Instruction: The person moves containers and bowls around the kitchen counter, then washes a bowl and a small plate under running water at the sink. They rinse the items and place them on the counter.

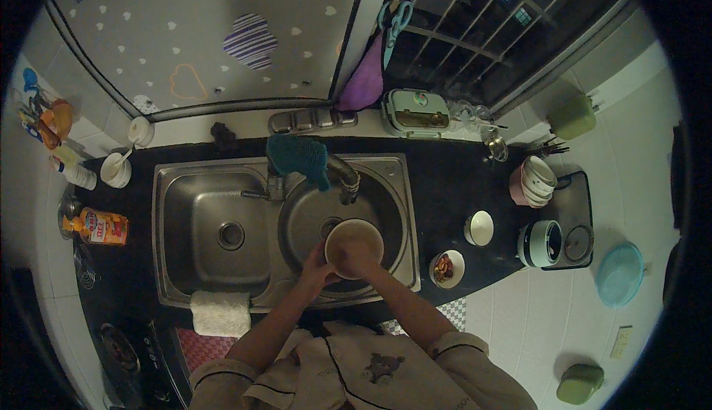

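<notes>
Over the round right basin (297,224) of the steel sink, I hold a pale round bowl (354,228). My left hand (317,269) is closed on the bowl's left side. My right hand (359,261) reaches over the near rim into the bowl, and its fingers are too dim and blurred to make out. What lies under them in the bowl is hidden. Just beyond the bowl, the faucet spout (348,191) points down into the basin; a teal cloth (297,159) hangs over the faucet.
Right of the sink stand a small bowl of brown pieces (443,269), a white bowl (480,228) and stacked bowls (535,181). An orange bottle (104,227) lies at the left. A towel (220,313) drapes over the sink's front edge. A green lunch box (417,112) sits on the sill.
</notes>
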A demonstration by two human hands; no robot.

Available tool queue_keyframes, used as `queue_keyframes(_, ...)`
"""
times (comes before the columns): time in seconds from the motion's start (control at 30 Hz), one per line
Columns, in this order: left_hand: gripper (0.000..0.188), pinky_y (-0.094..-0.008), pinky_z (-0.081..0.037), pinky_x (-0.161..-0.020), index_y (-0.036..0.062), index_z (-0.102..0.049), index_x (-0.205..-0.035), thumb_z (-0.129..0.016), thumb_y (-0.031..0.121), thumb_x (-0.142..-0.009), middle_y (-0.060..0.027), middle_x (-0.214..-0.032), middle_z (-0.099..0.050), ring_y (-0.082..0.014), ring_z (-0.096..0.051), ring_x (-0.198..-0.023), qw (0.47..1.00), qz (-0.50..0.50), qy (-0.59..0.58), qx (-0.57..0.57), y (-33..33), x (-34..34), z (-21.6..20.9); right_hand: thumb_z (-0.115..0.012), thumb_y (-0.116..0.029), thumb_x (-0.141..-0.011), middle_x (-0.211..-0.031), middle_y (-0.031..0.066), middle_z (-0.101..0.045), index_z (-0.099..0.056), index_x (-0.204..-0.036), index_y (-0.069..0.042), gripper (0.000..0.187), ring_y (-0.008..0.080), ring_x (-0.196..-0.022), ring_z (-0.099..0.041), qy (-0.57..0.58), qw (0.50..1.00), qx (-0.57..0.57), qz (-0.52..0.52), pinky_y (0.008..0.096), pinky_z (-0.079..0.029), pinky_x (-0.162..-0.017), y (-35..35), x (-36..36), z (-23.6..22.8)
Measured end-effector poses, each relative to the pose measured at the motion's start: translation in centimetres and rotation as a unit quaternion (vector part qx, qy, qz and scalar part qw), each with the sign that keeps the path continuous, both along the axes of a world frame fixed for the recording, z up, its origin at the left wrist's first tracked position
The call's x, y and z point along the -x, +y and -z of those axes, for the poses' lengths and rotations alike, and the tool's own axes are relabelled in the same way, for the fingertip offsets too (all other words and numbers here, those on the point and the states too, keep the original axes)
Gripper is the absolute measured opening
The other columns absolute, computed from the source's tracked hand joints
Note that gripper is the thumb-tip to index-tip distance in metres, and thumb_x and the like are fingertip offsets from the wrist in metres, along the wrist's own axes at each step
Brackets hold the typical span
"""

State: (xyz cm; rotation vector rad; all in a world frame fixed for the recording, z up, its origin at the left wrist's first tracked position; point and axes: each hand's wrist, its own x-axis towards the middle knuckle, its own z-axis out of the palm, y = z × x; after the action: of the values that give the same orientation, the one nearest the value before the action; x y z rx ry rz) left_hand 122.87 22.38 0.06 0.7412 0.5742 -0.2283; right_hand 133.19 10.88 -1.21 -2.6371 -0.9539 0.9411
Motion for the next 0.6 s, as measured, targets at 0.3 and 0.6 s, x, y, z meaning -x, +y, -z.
queue_keyframes(0.3, 0.075, -0.0389, -0.052, -0.080, 0.0124, -0.022, -0.137, -0.057, 0.001, -0.071, -0.0084, -0.128, -0.040, -0.0242, -0.047, -0.113, 1.000, 0.002, -0.008, -0.009, 0.4, 0.1, -1.1, -0.060, -0.026, -0.076, -0.107, 0.0167, -0.058, -0.055, -0.110, -0.008, 0.039, 0.0343, -0.094, -0.058, 0.065, 0.968, -0.220, -0.103, 0.0428, -0.046, -0.083, -1.8, -2.2, -5.2)
queue_keyframes(0.6, 0.072, -0.0370, -0.052, -0.078, 0.0145, -0.023, -0.137, -0.058, 0.004, -0.075, -0.0075, -0.127, -0.042, -0.0228, -0.049, -0.110, 1.000, -0.001, -0.010, -0.013, 0.1, 0.1, -0.2, -0.064, -0.031, -0.068, -0.109, 0.0183, -0.056, -0.054, -0.111, -0.009, 0.049, 0.0352, -0.100, -0.054, -0.093, 0.995, -0.019, -0.008, 0.0428, -0.042, -0.089, 0.4, 0.7, -0.9)
